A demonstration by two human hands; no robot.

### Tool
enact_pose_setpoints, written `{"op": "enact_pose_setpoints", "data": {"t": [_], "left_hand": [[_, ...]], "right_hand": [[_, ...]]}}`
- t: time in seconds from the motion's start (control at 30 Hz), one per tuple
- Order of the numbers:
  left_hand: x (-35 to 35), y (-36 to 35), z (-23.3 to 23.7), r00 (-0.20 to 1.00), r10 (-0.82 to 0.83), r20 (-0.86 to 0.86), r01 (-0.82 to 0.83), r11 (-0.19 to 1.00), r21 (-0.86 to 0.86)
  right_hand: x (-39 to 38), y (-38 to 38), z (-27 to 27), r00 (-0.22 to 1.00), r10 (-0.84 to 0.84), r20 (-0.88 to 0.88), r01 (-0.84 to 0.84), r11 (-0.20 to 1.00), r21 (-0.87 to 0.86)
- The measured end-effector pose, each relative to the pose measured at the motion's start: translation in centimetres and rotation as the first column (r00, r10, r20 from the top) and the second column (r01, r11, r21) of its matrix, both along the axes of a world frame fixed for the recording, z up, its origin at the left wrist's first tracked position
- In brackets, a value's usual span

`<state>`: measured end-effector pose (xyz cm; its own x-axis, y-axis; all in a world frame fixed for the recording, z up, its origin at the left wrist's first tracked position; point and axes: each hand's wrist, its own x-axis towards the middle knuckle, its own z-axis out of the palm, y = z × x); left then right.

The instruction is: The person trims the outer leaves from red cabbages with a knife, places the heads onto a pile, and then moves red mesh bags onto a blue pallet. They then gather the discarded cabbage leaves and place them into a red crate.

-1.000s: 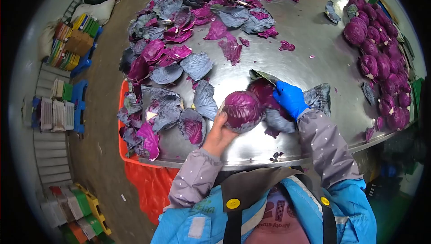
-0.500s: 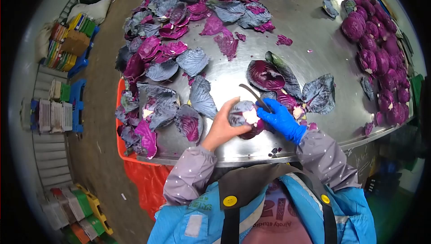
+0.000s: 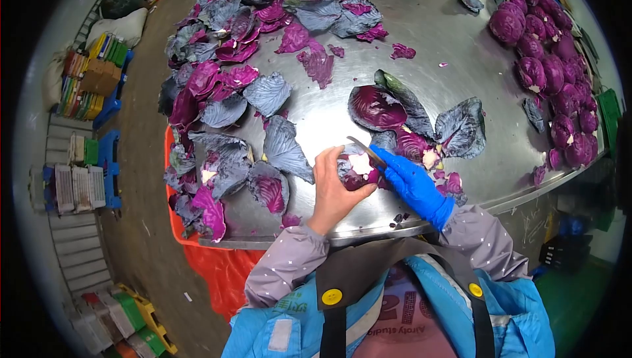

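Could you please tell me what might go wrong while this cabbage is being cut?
The knife in the gloved right hand works against the cabbage held by the bare left hand; a slip could cut that hand. Loose leaves overhang the table edge and might slide off.

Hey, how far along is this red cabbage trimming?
Done, it seems: a pile of heads lies along the right edge of the table, and loose leaves cover its left and far side. In hand: the left hand holds one cabbage, cut stem up, while the gloved right hand sets a knife to it. Left: no untrimmed stock shows, so I cannot tell.
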<state>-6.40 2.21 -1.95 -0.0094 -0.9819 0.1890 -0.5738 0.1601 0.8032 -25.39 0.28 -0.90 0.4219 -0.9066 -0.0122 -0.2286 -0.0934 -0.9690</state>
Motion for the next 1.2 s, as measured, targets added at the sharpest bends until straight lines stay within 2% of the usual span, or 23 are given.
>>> {"op": "enact_pose_setpoints", "data": {"t": [0.07, 0.2, 0.27, 0.3, 0.37, 0.4, 0.47, 0.5, 0.57, 0.67, 0.7, 0.73, 0.8, 0.83, 0.87, 0.93, 0.97, 1.0, 1.07, 1.1, 1.13, 1.17, 1.2], "left_hand": [[-0.2, -0.1, -0.1, 1.000, 0.004, 0.005, -0.004, 1.000, -0.003], [-0.5, -0.4, 0.7, 0.999, 0.017, 0.033, -0.018, 1.000, 0.019], [-0.6, -0.5, 0.7, 0.999, 0.019, 0.039, -0.020, 1.000, 0.014], [-0.7, -0.5, 0.7, 0.999, 0.020, 0.043, -0.020, 1.000, 0.006], [-1.0, -0.6, 0.5, 0.998, 0.030, 0.062, -0.029, 0.999, -0.015], [-1.2, -0.6, 0.4, 0.996, 0.040, 0.082, -0.037, 0.999, -0.039], [-1.7, -0.8, 0.5, 0.993, 0.052, 0.106, -0.050, 0.998, -0.027], [-1.9, -0.9, 0.6, 0.988, 0.068, 0.136, -0.065, 0.998, -0.023], [-2.0, -1.0, 0.7, 0.988, 0.077, 0.133, -0.076, 0.997, -0.013], [-2.2, -0.9, 0.6, 0.988, 0.103, 0.117, -0.103, 0.995, -0.007], [-2.4, -0.9, 0.5, 0.987, 0.127, 0.097, -0.127, 0.992, -0.009], [-2.5, -0.7, 0.5, 0.986, 0.132, 0.098, -0.133, 0.991, -0.004], [-2.5, -0.2, 0.6, 0.989, 0.088, 0.122, -0.085, 0.996, -0.027], [-2.5, 0.2, 0.4, 0.976, 0.093, 0.197, -0.086, 0.995, -0.044], [-2.0, -0.1, 0.0, 0.975, 0.094, 0.199, -0.085, 0.995, -0.055], [0.0, 0.1, -1.2, 0.996, 0.017, -0.092, -0.018, 1.000, -0.021], [1.7, -0.1, -1.5, 0.983, -0.038, -0.177, 0.046, 0.998, 0.042], [2.9, -0.2, -1.4, 0.976, -0.046, -0.212, 0.077, 0.987, 0.139], [3.5, 0.4, -0.7, 0.998, -0.030, -0.051, 0.036, 0.992, 0.123], [3.6, 0.9, -0.4, 0.998, -0.030, -0.047, 0.036, 0.992, 0.121], [3.4, 1.3, -0.1, 0.982, 0.094, -0.164, -0.064, 0.981, 0.180], [3.1, 1.6, 0.0, 0.936, 0.223, -0.274, -0.153, 0.955, 0.253], [2.6, 1.7, 0.2, 0.935, 0.223, -0.277, -0.151, 0.954, 0.258]], "right_hand": [[0.0, 0.3, 0.3, 0.995, 0.052, -0.083, -0.059, 0.995, -0.082], [0.2, 0.5, -0.2, 0.994, 0.020, -0.108, -0.032, 0.994, -0.105], [0.3, 0.5, 0.0, 0.985, 0.003, -0.172, -0.042, 0.974, -0.223], [0.4, 0.6, 0.2, 0.985, 0.005, -0.173, -0.044, 0.975, -0.220], [0.7, 0.8, 0.5, 0.913, -0.040, -0.407, -0.034, 0.984, -0.173], [1.2, 0.5, 0.5, 0.911, -0.040, -0.410, -0.033, 0.985, -0.169], [2.2, -0.6, 0.3, 0.806, -0.077, -0.586, -0.030, 0.985, -0.172], [2.1, -1.6, 0.0, 0.806, -0.080, -0.587, -0.029, 0.984, -0.173], [2.0, -3.4, -0.8, 0.826, -0.021, -0.564, -0.163, 0.948, -0.274], [1.2, -4.3, -1.9, 0.785, 0.007, -0.619, -0.240, 0.925, -0.294], [1.6, -4.4, -3.0, 0.804, -0.084, -0.589, -0.168, 0.917, -0.360], [1.4, -4.6, -3.5, 0.804, -0.077, -0.590, -0.174, 0.918, -0.356], [1.4, -6.0, -3.1, 0.854, 0.004, -0.520, -0.119, 0.975, -0.188], [1.5, -6.4, -4.4, 0.847, -0.136, -0.513, 0.089, 0.989, -0.116], [1.6, -6.8, -4.1, 0.849, -0.142, -0.509, 0.090, 0.988, -0.125], [1.9, -6.3, -2.8, 0.994, -0.068, -0.082, 0.077, 0.991, 0.109], [2.2, -6.4, -1.0, 0.994, -0.075, -0.079, 0.102, 0.897, 0.431], [2.5, -6.5, -1.0, 0.995, -0.069, -0.075, 0.094, 0.901, 0.424], [2.9, -6.1, -1.5, 0.986, -0.164, -0.002, 0.136, 0.808, 0.573], [3.2, -5.7, -1.6, 0.983, -0.180, -0.042, 0.178, 0.866, 0.466], [3.2, -5.1, -1.6, 0.983, -0.181, -0.040, 0.179, 0.867, 0.465], [3.3, -4.3, -0.8, 0.982, -0.153, -0.108, 0.180, 0.927, 0.330], [3.3, -3.4, 0.0, 0.975, -0.132, -0.181, 0.167, 0.967, 0.191]]}}
